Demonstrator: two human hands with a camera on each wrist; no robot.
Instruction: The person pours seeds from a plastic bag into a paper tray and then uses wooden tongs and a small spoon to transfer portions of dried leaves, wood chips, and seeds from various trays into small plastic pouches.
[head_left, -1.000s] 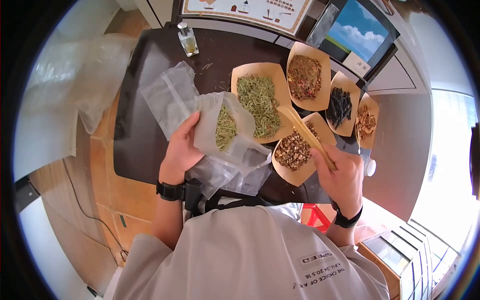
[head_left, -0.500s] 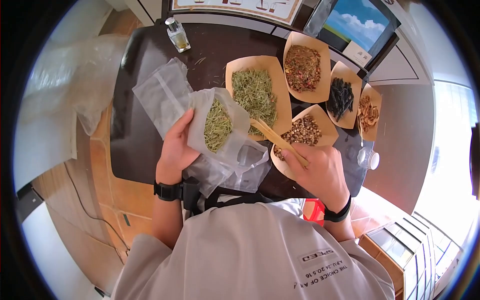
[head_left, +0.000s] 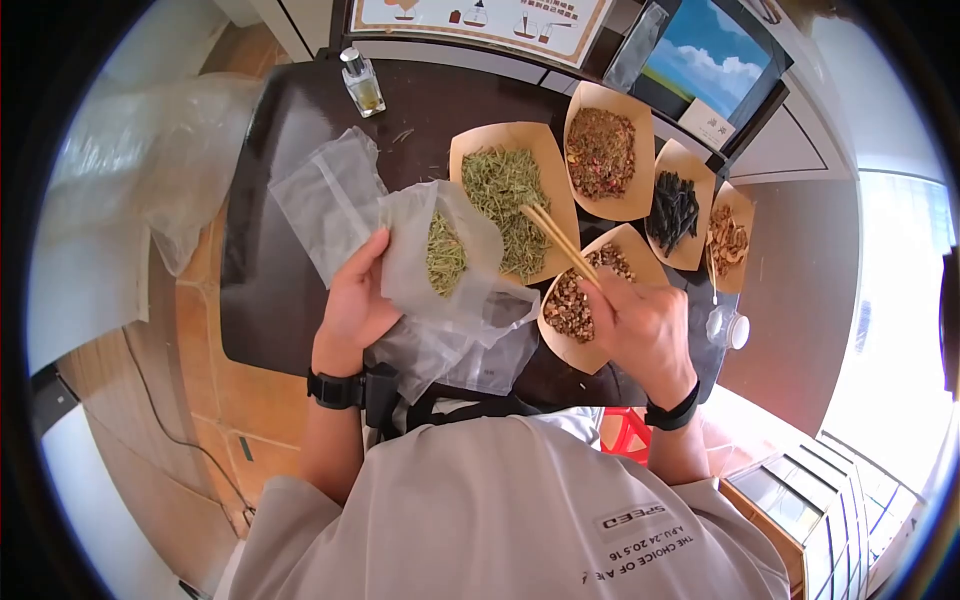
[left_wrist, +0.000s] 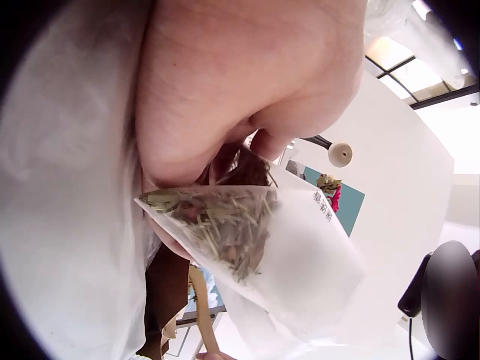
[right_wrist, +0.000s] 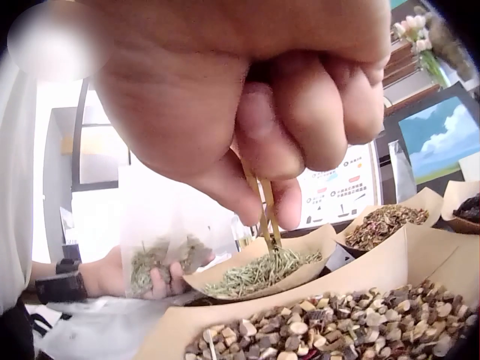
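Note:
My left hand [head_left: 355, 305] holds a translucent pouch [head_left: 405, 265] by its left side, thumb along the edge. Dried green herb stalks [left_wrist: 225, 225] show through its wall in the left wrist view. In my right hand [head_left: 645, 325] is a pair of bamboo tongs [head_left: 562, 243], pinched between thumb and fingers. Its tips meet the green dried herb [right_wrist: 262, 274] in a paper tray [head_left: 563, 195], just right of the pouch. My right hand is above another paper tray [head_left: 650, 260] of chopped brown pieces [right_wrist: 337, 322].
More paper trays hold a reddish-brown mix [head_left: 600, 155], dark strips [head_left: 673, 210] and tan slices [head_left: 727, 240]. Flat plastic bags [head_left: 330, 195] lie under and beside the pouch. A glass bottle [head_left: 363, 88] stands far left, and a capped jar [head_left: 735, 330] lies at the right edge.
My right hand has come leftward with the tongs. Their tips went from the green herb tray's right side to near the pouch, then up into the herb. My left hand stays nearly still.

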